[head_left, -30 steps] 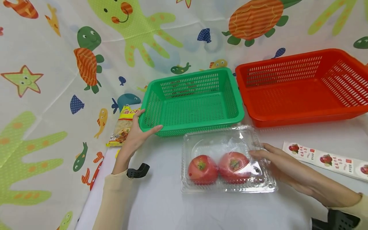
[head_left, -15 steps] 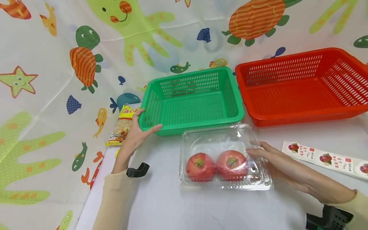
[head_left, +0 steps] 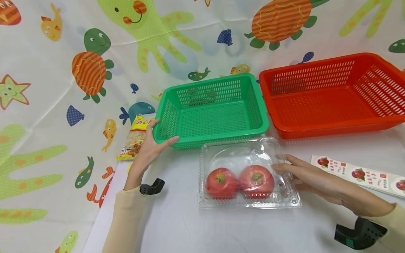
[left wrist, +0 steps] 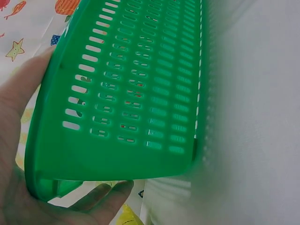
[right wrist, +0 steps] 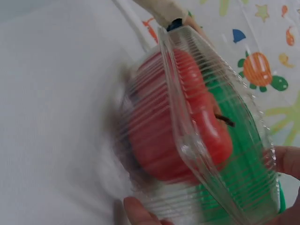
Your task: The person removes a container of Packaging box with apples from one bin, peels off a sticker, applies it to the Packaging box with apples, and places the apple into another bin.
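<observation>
A clear plastic clamshell box (head_left: 234, 154) with two red apples (head_left: 222, 182) inside stands in front of the baskets, its lid down. My right hand (head_left: 307, 179) grips the box at its right end, thumb and fingers on opposite faces. In the right wrist view, a brown stem shows on the nearer apple (right wrist: 164, 122) through the ribbed plastic. My left hand (head_left: 148, 144) holds the green basket (head_left: 215, 119) by its near left corner. The left wrist view shows the thumb along the rim and fingertips (left wrist: 119, 192) bent round the basket's end.
The red basket (head_left: 329, 102) sits to the right of the green one, close beside it. A yellow snack packet (head_left: 136, 140) lies behind my left hand. On the right, a strip of apple labels (head_left: 364, 177) rests on the white table (head_left: 196, 232). A sea-animal cloth (head_left: 95, 140) hangs behind.
The clamshell box and my right hand have moved slightly away from me and to the left. My left hand stays on the green basket. The cloth at the left has shifted leftward.
</observation>
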### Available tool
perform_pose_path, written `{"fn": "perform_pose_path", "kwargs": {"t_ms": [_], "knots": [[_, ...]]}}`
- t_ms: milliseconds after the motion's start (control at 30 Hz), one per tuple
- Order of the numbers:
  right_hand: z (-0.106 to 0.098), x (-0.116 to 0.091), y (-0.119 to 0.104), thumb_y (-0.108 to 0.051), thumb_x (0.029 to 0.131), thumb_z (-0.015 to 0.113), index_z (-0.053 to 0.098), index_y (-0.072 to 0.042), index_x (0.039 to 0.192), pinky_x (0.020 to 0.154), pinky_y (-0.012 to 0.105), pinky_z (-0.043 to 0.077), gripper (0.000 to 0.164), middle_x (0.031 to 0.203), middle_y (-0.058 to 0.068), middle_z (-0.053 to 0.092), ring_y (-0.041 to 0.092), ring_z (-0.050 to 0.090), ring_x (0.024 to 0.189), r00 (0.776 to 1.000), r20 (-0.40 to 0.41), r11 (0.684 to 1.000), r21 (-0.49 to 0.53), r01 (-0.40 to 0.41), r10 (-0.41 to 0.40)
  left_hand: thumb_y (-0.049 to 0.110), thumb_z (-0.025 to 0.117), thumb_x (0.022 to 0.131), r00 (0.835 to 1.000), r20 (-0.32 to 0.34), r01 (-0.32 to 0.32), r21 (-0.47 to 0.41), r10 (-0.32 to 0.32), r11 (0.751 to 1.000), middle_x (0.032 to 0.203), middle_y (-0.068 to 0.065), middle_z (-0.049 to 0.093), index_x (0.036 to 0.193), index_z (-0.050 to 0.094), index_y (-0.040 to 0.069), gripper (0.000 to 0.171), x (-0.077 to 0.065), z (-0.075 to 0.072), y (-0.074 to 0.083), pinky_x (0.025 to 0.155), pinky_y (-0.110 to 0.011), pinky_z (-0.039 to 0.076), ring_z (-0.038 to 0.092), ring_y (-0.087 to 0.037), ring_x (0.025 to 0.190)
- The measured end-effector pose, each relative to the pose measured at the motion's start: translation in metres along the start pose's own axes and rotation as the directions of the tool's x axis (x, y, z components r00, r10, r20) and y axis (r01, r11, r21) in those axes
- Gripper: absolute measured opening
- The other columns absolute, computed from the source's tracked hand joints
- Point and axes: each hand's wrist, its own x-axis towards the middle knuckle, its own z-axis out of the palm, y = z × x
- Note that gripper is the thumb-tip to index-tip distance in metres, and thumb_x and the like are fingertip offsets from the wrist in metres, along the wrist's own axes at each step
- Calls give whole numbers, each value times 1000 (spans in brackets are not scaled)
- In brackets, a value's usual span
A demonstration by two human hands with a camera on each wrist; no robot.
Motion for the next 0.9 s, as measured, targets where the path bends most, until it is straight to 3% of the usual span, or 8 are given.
{"fn": "perform_pose_path", "kwargs": {"t_ms": [400, 567, 667, 733, 800, 900], "knots": [[-9, 2, 2, -45, 106, 53, 3, 2, 164, 104, 60, 51, 90, 163, 34, 20, 58, 40, 139, 999, 37, 1000, -11, 15, -15, 47, 80, 90, 1000, 17, 25, -17, -25, 1000, 174, -12, 5, 167, 10, 26, 106, -1, -1, 2, 123, -63, 22, 17, -35, 156], [-13, 2, 3, -45, 105, 53, 7, 3, 164, 100, 57, 55, 89, 159, 33, 27, 49, 48, 133, 999, 38, 999, -32, 26, -24, 47, 80, 90, 999, 24, 41, -17, -41, 999, 174, -13, 4, 167, 9, 27, 106, -4, -2, 6, 123, -64, 22, 17, -36, 156], [-20, -2, 4, -41, 106, 52, 14, 2, 163, 96, 52, 57, 81, 153, 27, 39, 37, 54, 126, 998, 21, 997, -54, 60, -59, 51, 79, 90, 999, -17, 27, 49, -26, 998, 172, -16, 9, 167, 10, 21, 108, -9, -1, 11, 122, -64, 25, 20, -39, 155], [-27, -4, 4, -37, 109, 48, 18, 3, 163, 94, 48, 58, 74, 149, 24, 46, 32, 57, 122, 995, 15, 991, -93, 101, -100, 53, 80, 89, 996, -88, -5, 132, 16, 991, 168, -21, 16, 166, 13, 16, 109, -15, 1, 16, 120, -64, 29, 26, -40, 151], [-37, -7, 2, -34, 110, 47, 22, 2, 162, 92, 46, 59, 68, 147, 23, 49, 29, 61, 117, 992, -6, 982, -138, 125, -127, 51, 83, 87, 979, -180, -54, 232, 98, 971, 162, -23, 24, 164, 19, 10, 108, -20, 5, 21, 118, -64, 32, 28, -40, 147], [-52, -13, -1, -31, 110, 48, 28, 1, 160, 87, 43, 60, 62, 143, 23, 53, 26, 67, 110, 986, -56, 958, -248, 141, -159, 40, 89, 85, 912, -299, -160, 371, 280, 915, 149, -26, 34, 159, 31, 3, 100, -29, 12, 30, 115, -61, 36, 31, -40, 141]]}}
